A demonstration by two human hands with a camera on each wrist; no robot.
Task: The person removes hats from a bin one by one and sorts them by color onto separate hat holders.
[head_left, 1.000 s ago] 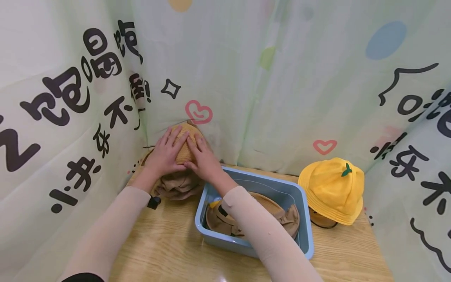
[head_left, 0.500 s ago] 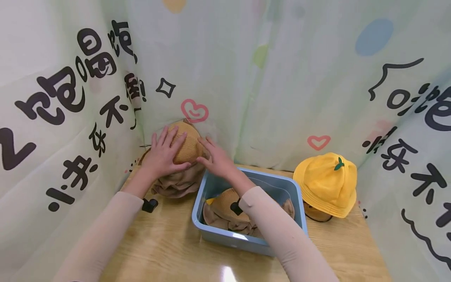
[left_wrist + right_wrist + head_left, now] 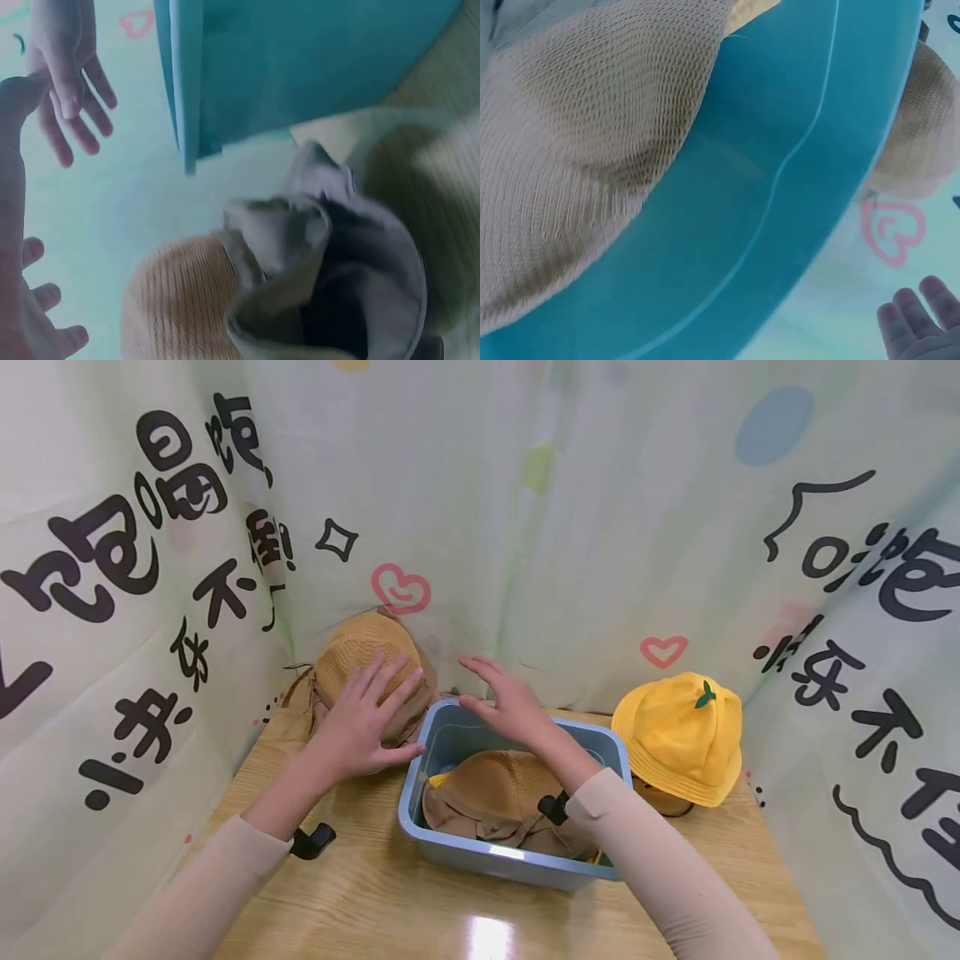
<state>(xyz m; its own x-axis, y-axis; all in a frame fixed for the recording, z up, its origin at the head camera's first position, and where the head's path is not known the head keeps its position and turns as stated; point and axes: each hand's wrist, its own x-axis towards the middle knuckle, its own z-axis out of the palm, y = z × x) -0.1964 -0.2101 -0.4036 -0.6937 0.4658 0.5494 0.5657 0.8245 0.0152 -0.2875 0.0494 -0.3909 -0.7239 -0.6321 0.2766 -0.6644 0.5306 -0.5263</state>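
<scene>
A tan woven hat (image 3: 360, 643) with brown cloth at its lower side sits in the left back corner, against the curtain. In front of it, in the head view, my left hand (image 3: 360, 722) spreads its fingers; the left wrist view shows the hat apart from the fingers. My right hand (image 3: 513, 702) hovers over the back left of a blue bin (image 3: 510, 852), fingers extended and holding nothing. Inside the bin lies another tan and brown hat (image 3: 498, 785), with bits of yellow showing under it. The right wrist view shows that hat's woven crown (image 3: 607, 135) close up.
A yellow bucket hat (image 3: 678, 735) with a green sprout rests on a brown stand right of the bin. Printed curtains (image 3: 585, 527) enclose the wooden table (image 3: 360, 902) at the back and both sides.
Both hands have drawn away from the hat in the corner, the right one further, moving right over the bin. The hat stays in the corner. The view has shifted slightly.
</scene>
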